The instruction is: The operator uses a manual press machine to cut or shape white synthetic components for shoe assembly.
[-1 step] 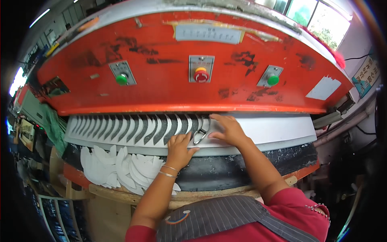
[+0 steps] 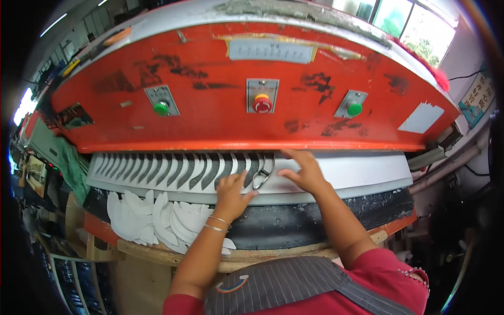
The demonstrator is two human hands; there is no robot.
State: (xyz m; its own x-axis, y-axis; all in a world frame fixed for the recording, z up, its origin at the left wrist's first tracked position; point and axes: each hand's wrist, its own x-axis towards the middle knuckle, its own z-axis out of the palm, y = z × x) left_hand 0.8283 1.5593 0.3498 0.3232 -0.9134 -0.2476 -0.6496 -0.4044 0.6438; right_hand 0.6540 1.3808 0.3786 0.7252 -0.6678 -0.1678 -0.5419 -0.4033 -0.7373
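A metal cutting die [image 2: 260, 179] with a curved outline and a crossbar lies on a white sheet [image 2: 346, 170], just right of a row of curved cut-outs. Dark surface shows through those openings. My left hand [image 2: 234, 195] rests at the sheet's near part, left of the die, fingers stretched out and thumb apart. To the right of the die is my right hand [image 2: 308, 172], its thumb and fingers spread with nothing between them; a small gap separates it from the die. Several white cut pieces [image 2: 173, 223] are heaped left of my left forearm.
Behind the sheet rises the red front of a press [image 2: 210, 110]. It carries a green button [image 2: 161, 108] on the left, a red button [image 2: 262, 104] in the middle and another green button [image 2: 355, 109] on the right. A wooden rail [image 2: 262, 258] runs along the near edge.
My right hand has drawn slightly right, away from the die, which it was closer around before. My left hand stays nearly in place. The whole view has shifted slightly.
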